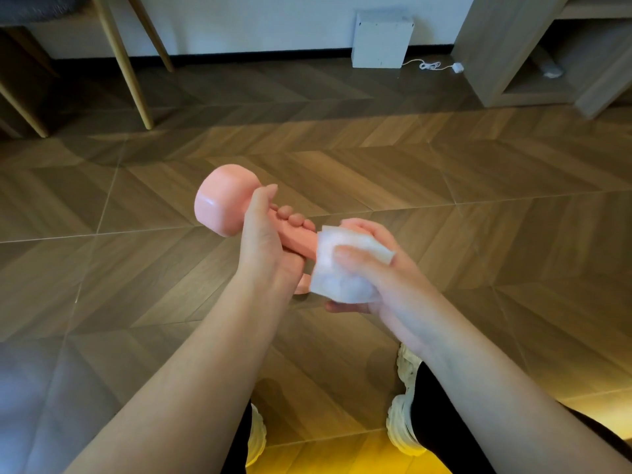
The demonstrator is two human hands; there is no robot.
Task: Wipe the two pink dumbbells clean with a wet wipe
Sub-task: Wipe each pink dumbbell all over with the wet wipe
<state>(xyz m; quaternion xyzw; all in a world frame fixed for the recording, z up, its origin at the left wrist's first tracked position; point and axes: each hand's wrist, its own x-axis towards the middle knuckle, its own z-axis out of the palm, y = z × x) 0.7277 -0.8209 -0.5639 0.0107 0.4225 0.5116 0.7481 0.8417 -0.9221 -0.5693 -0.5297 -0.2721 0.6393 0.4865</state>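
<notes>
One pink dumbbell (224, 203) is held in the air above the floor, its far head pointing up and left. My left hand (263, 241) grips its handle. My right hand (369, 268) holds a white wet wipe (338, 265) wrapped over the near head, which is mostly hidden under the wipe and my fingers. Only a small pink edge of that head shows below my left wrist. A second dumbbell is not in view.
Wooden chevron floor (444, 186) lies below. Chair legs (130, 63) stand at the back left, a white box (379, 39) with a cable against the wall, and a wooden shelf unit (513, 53) at the back right. My white shoes (403, 412) are at the bottom.
</notes>
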